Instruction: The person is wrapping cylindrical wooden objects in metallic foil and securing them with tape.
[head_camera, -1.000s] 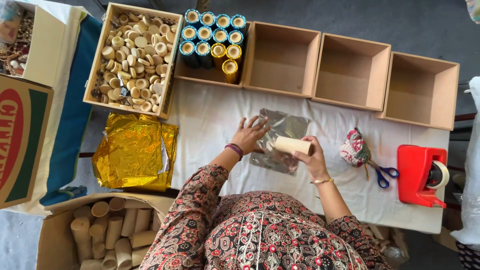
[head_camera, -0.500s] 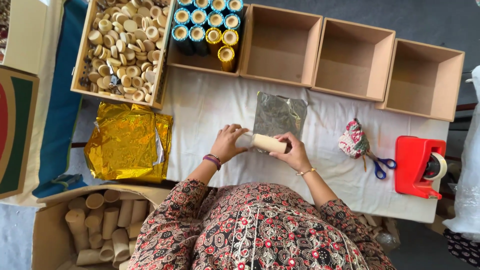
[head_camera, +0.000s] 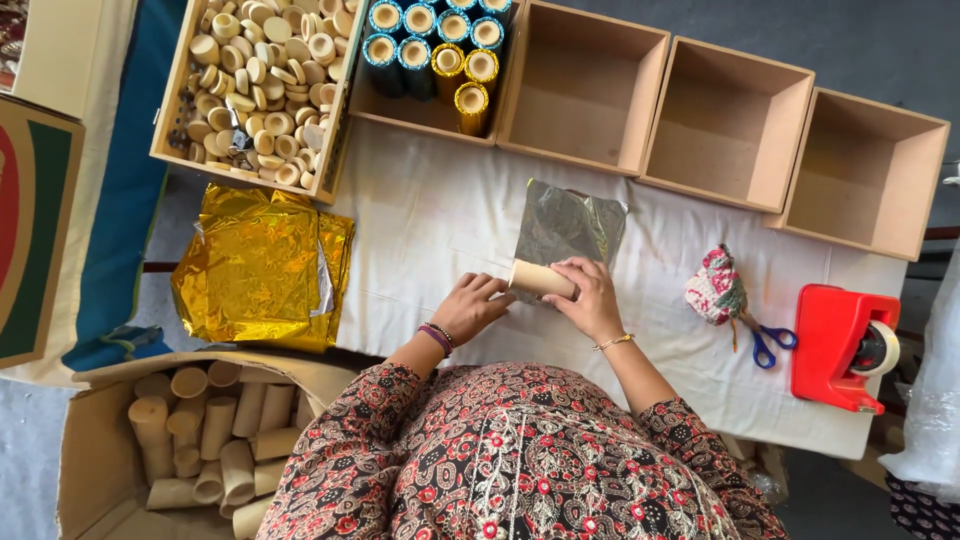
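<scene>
At a white-clothed table (head_camera: 420, 230), seen from the head camera, a bare cardboard tube (head_camera: 542, 279) is gripped by the right hand (head_camera: 590, 297) and steadied by the closed left hand (head_camera: 473, 305) at the near edge of a silver foil sheet (head_camera: 568, 224). Nine wrapped tubes (head_camera: 430, 45) are boxed; three boxes (head_camera: 700, 120) stand empty, and many bare tubes (head_camera: 200, 430) wait.

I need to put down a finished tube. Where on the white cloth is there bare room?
Bare cloth lies between the gold foil stack and the silver sheet, and between that sheet and the scissors. It is crowded around the hands and near the red tape dispenser.
</scene>
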